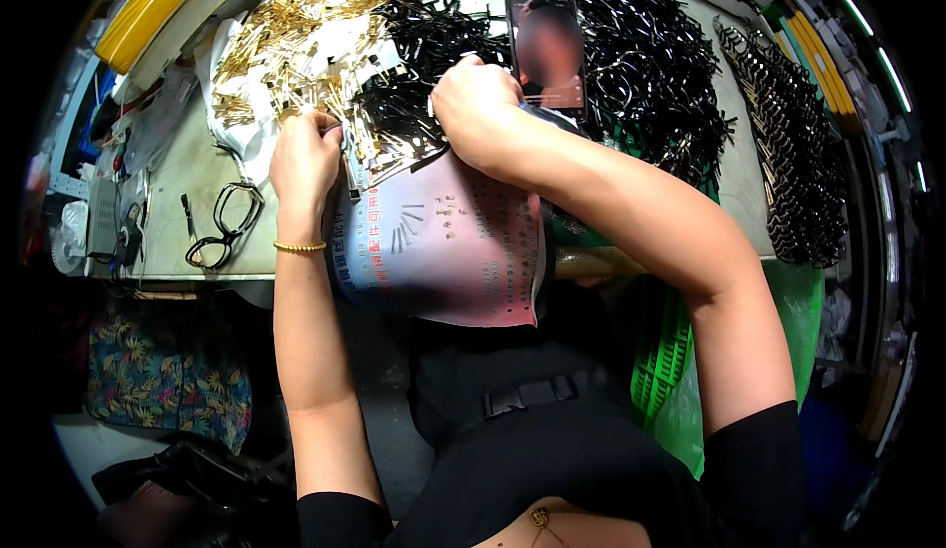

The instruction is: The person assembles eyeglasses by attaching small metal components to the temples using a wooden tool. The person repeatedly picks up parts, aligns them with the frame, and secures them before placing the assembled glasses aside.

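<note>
My left hand (304, 162) is at the near edge of a heap of slim gold pieces (296, 45) with dark ends. Its thumb and fingers are pinched together, and I cannot make out what is between them. My right hand (475, 104) curls over slim black pieces (406, 104) right of the gold ones, its fingers mostly hidden behind the knuckles. What it grips does not show. Below both hands, a printed pink and blue sheet (443, 252) hangs over the table's front edge, with some gold and black pieces lying on its upper part.
A phone (547, 55) with a lit screen stands beyond my right hand. A large pile of black pieces (641, 65) lies behind it, and a dense dark stack (788, 154) lies farther right. Black-framed eyeglasses (236, 209) rest on the table (177, 242) at left. Green plastic (680, 371) hangs at right.
</note>
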`<act>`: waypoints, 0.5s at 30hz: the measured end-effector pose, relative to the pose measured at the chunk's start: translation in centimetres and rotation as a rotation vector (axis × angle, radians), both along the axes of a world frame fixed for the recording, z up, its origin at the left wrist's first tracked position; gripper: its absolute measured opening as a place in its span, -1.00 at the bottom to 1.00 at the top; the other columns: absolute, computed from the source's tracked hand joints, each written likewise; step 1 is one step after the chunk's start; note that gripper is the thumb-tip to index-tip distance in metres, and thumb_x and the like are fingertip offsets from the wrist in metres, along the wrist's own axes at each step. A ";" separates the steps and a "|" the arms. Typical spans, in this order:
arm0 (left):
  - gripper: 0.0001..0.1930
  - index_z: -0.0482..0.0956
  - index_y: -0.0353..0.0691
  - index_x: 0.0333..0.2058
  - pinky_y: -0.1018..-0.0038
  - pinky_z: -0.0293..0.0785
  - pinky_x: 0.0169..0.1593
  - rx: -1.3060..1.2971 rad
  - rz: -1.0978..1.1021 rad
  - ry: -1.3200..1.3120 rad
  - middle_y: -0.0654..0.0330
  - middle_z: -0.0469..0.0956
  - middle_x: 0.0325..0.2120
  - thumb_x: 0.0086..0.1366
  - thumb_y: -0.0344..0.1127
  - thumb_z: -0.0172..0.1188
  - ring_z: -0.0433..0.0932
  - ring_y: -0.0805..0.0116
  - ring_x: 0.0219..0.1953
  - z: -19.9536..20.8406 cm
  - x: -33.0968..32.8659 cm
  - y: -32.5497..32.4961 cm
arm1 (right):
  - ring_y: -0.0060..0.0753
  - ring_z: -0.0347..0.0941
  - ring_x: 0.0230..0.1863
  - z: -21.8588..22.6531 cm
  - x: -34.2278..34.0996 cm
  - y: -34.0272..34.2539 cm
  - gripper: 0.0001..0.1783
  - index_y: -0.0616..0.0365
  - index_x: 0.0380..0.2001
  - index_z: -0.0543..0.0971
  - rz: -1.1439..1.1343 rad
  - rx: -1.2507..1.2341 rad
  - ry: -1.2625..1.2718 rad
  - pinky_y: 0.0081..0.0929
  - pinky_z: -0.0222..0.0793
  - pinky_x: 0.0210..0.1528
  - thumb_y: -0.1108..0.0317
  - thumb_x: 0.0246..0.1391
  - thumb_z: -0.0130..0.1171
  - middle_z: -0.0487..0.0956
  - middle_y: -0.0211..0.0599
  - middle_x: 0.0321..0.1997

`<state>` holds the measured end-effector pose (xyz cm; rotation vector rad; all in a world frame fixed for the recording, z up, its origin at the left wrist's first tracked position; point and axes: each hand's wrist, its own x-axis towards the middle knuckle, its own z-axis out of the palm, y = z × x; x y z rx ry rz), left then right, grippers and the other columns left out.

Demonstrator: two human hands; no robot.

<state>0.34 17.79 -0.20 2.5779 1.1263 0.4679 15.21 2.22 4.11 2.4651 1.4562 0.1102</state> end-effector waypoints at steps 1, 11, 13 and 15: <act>-0.83 0.73 -0.11 -0.29 0.20 0.52 -0.11 0.018 0.015 -0.016 0.04 0.65 -0.27 0.23 -0.18 0.32 0.63 0.03 -0.17 -0.2 0.2 0.0 | -0.06 0.67 -0.30 0.0 0.0 0.2 -0.70 0.37 -0.22 0.69 -0.024 -0.013 -0.014 -0.05 0.64 -0.49 0.39 -0.01 0.29 0.59 0.05 -0.18; -0.86 0.68 -0.02 -0.25 0.24 0.54 -0.17 0.330 0.093 -0.082 0.24 0.60 -0.24 0.26 -0.17 0.28 0.63 0.16 -0.20 -1.6 2.5 0.2 | -0.11 0.64 -0.23 -0.3 1.8 1.6 -0.69 0.30 -0.14 0.69 -0.048 0.007 -0.142 0.06 0.65 -0.43 0.38 0.04 0.28 0.61 -0.04 -0.13; -0.87 0.67 -0.02 -0.26 0.23 0.55 -0.19 0.307 0.099 -0.062 0.22 0.59 -0.25 0.26 -0.18 0.28 0.63 0.14 -0.22 -1.1 3.1 -0.4 | -0.13 0.65 -0.22 -0.4 2.3 1.9 -0.72 0.25 -0.18 0.72 -0.061 0.056 -0.119 0.07 0.65 -0.43 0.38 0.02 0.29 0.64 -0.11 -0.15; -0.87 0.66 -0.03 -0.23 0.21 0.54 -0.19 0.338 0.071 -0.005 0.19 0.59 -0.22 0.27 -0.21 0.27 0.63 0.12 -0.22 -0.6 2.7 -0.4 | -0.25 0.69 -0.22 1.6 1.8 1.0 -0.80 0.18 -0.28 0.75 -0.048 0.021 0.024 -0.09 0.66 -0.38 0.42 -0.03 0.32 0.72 -0.25 -0.26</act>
